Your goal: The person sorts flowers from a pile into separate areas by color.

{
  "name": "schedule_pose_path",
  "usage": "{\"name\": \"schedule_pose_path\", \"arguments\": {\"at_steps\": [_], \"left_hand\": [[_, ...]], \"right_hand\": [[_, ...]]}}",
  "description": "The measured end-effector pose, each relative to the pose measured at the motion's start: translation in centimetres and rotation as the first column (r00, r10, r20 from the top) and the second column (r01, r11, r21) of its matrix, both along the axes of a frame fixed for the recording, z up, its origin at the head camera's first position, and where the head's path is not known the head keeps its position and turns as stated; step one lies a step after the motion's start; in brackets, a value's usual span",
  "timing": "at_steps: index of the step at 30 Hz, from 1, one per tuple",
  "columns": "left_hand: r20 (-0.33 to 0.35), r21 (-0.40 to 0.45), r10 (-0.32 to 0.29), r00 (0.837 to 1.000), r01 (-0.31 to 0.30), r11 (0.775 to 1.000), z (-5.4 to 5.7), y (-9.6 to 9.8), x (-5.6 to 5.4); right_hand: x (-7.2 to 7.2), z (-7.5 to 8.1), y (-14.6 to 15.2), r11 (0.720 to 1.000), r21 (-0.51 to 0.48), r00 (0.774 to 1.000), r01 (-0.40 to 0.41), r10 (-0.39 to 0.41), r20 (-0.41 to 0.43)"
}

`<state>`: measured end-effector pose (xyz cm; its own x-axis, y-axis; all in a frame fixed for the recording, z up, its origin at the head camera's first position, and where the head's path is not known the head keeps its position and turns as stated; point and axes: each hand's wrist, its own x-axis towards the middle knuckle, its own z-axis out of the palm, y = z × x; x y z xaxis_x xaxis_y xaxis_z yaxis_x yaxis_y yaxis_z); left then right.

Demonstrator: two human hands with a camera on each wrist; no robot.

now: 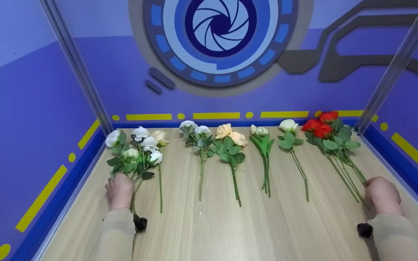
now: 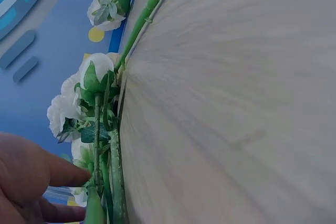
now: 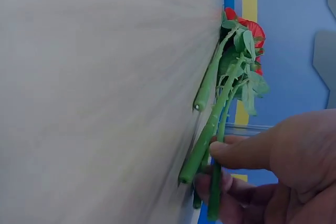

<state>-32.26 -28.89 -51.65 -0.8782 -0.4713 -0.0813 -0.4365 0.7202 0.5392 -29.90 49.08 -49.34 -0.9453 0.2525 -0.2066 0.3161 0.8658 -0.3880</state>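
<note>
At the left of the table lies a bunch of white roses (image 1: 149, 144) with green leaves. My left hand (image 1: 121, 189) is at their stems (image 2: 97, 150), its thumb and a finger pinching one stem at the bunch's near side in the left wrist view. At the right, red roses (image 1: 318, 127) lie with their stems toward me. My right hand (image 1: 383, 194) pinches one red rose stem (image 3: 216, 182) between thumb and fingers near its cut end. Other red rose stems lie beside it, one with its end (image 3: 186, 174) close to my fingertips.
Between my hands lie white flowers (image 1: 202, 131), peach roses (image 1: 230, 134), white buds (image 1: 259, 131) on green stems and a single white rose (image 1: 288, 125). A cream rose (image 1: 160, 137) lies beside the left bunch. Blue-purple panels (image 1: 212, 103) enclose the wooden table (image 1: 216, 232).
</note>
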Motion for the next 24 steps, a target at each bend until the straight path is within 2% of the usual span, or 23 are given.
{"name": "schedule_pose_path", "arguments": {"at_steps": [4,9,12,16,20,22,24], "left_hand": [[0.04,0.037,-0.011,0.999,0.009,0.999,0.2,-0.5,0.1],[0.064,0.152,0.001,0.998,-0.01,0.988,0.4,-1.0,0.0],[0.072,0.203,-0.012,0.997,-0.003,0.979,0.3,-1.3,-0.1],[0.044,0.219,-0.033,0.999,0.022,0.975,0.2,-1.5,-0.2],[-0.018,0.261,-0.016,1.0,0.02,0.965,0.3,-1.7,-0.5],[-0.041,0.312,0.005,0.999,0.008,0.95,0.4,-1.8,-0.7],[-0.068,0.395,0.036,0.997,-0.007,0.919,0.5,-1.9,-0.9]], "right_hand": [[-0.2,-0.3,-0.1,1.0,0.029,1.0,-0.007,0.007,0.018],[-0.2,-0.5,0.0,0.999,0.037,0.999,0.018,-0.02,0.043],[-0.2,-0.5,0.0,0.999,0.039,0.998,0.025,-0.027,0.048],[-0.2,-0.1,-0.2,0.999,0.043,0.999,0.026,-0.027,0.036],[0.0,0.2,-0.5,0.998,0.052,0.999,0.039,-0.039,0.005],[0.1,0.3,-0.7,0.997,0.057,0.999,0.047,-0.046,-0.019],[0.2,0.5,-0.9,0.996,0.061,0.998,0.059,-0.057,-0.038]]}}
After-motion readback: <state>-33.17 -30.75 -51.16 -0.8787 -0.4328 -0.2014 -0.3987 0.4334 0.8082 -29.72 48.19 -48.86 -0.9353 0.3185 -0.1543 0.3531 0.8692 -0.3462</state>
